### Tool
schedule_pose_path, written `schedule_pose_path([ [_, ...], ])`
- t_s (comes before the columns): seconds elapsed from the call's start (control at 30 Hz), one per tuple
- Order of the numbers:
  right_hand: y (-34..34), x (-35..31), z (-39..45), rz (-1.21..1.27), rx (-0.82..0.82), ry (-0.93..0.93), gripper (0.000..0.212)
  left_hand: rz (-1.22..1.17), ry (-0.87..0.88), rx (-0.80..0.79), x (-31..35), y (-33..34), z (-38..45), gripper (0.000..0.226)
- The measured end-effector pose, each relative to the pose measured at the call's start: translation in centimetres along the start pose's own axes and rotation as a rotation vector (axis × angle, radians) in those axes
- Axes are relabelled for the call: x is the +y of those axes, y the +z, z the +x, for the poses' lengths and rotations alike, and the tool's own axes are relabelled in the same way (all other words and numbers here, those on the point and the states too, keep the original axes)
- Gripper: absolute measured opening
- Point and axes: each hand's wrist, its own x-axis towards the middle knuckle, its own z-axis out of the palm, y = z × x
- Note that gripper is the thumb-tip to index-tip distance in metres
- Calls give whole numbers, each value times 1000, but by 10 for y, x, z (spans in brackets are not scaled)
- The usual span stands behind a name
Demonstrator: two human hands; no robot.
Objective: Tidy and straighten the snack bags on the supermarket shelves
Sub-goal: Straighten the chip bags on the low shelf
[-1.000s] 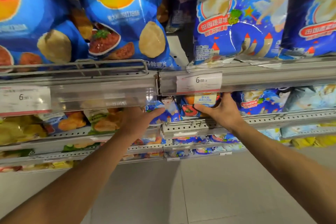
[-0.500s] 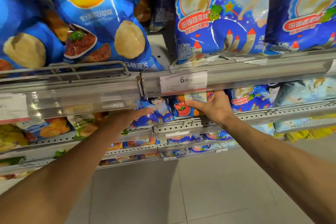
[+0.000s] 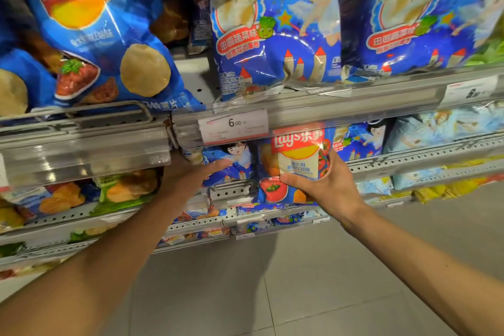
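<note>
My right hand (image 3: pixel 327 185) grips a small blue Lay's tomato bag (image 3: pixel 293 163) at the front of the second shelf, thumb across its face, fingers round its right edge. The bag stands upright and sticks out past the shelf rail. My left hand (image 3: pixel 191 174) reaches under the upper shelf rail (image 3: pixel 81 150), its straight fingers resting on a small blue bag with a cartoon child (image 3: pixel 234 163) just left of the Lay's bag. Most of that hand's fingers are hidden by the rail.
The top shelf carries large blue Lay's bags (image 3: pixel 95 35) on the left and large blue cartoon bags (image 3: pixel 275 27) on the right. A 6.00 price tag (image 3: pixel 234 125) sits on the rail. Lower shelves (image 3: pixel 409 158) hold more small bags. Grey tiled floor (image 3: pixel 272 294) lies below.
My right hand has drawn the small Lay's bag forward and lower, out from under the rail, so its logo shows. My left hand stays on the cartoon bag. The view has moved closer.
</note>
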Motion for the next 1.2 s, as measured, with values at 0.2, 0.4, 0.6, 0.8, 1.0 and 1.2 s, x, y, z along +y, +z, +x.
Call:
schedule_pose_path([
  [0.2, -36, 32, -26, 41, 49, 85, 61, 45, 76, 59, 9, 38, -3, 45],
  [0.4, -70, 60, -46, 106, 93, 156, 54, 56, 5, 66, 17, 74, 1, 58],
  [0.6, -82, 68, -54, 162, 88, 170, 49, 60, 25, 10, 33, 106, -7, 68],
  [0.8, -83, 67, -62, 175, 59, 177, 55, 110, -52, -103, 45, 114, -8, 62],
  [1.0, -65, 57, -71, 157, -4, 167, 57, 204, 54, -115, 23, 84, -25, 66],
  [1.2, -5, 45, -79, 92, -70, 120, 57, 527, 428, 53, -34, 11, -64, 55],
])
